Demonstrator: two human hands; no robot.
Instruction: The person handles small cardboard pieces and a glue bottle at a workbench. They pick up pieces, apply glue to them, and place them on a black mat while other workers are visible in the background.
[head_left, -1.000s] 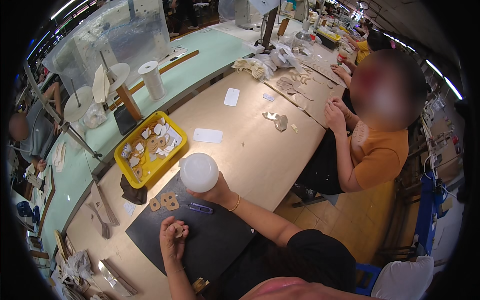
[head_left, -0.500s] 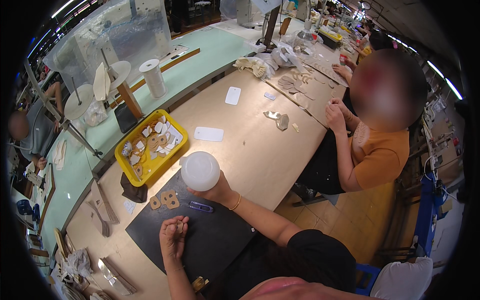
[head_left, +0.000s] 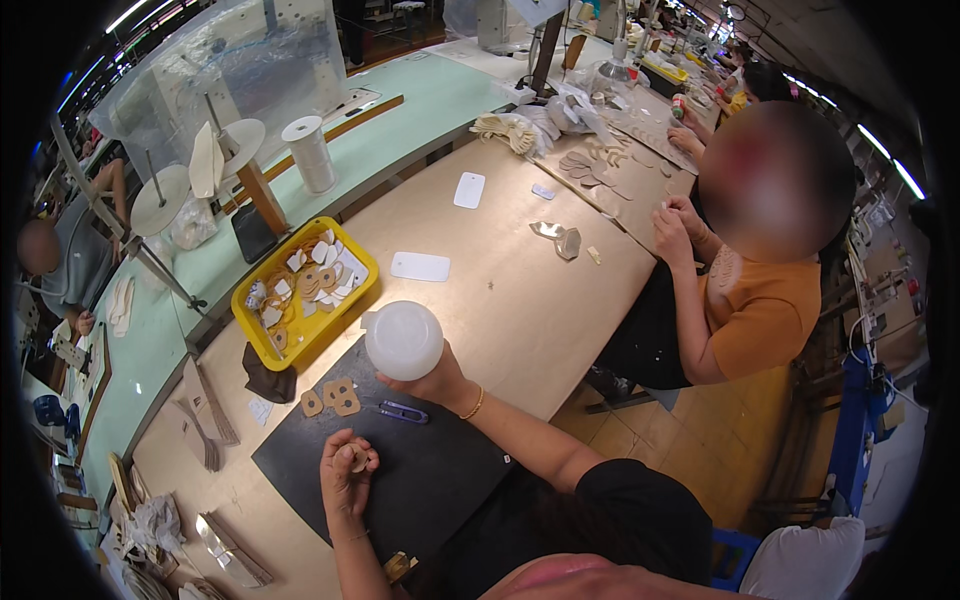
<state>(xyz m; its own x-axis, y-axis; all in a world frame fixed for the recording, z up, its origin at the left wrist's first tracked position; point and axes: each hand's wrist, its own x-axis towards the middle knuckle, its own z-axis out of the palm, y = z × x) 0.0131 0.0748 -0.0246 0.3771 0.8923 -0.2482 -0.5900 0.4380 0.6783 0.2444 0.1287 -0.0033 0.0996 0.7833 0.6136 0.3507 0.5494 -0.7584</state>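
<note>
My right hand [head_left: 438,382] is wrapped round a white, translucent round plastic bottle [head_left: 404,340], raised over the far edge of a black mat [head_left: 430,485]. Closer to me, my left hand [head_left: 345,482] has its fingers curled round a small tan cut piece [head_left: 358,458], which shows partly between the fingertips. Between the two hands a small purple-blue tool [head_left: 402,412], perhaps thread snips, lies on the mat. Several tan pieces with dark round holes [head_left: 342,396] rest to its left.
Beyond the mat stands a yellow tray [head_left: 372,268] of tan and white scraps. White cards [head_left: 420,266] and metallic pieces [head_left: 566,243] lie on the brown table. Thread spools [head_left: 310,155] stand at the left. A co-worker in an orange shirt [head_left: 765,315] sits at the right.
The fingers of my left hand have shifted slightly, and more of the tan piece shows. My right hand keeps the bottle in nearly the same place.
</note>
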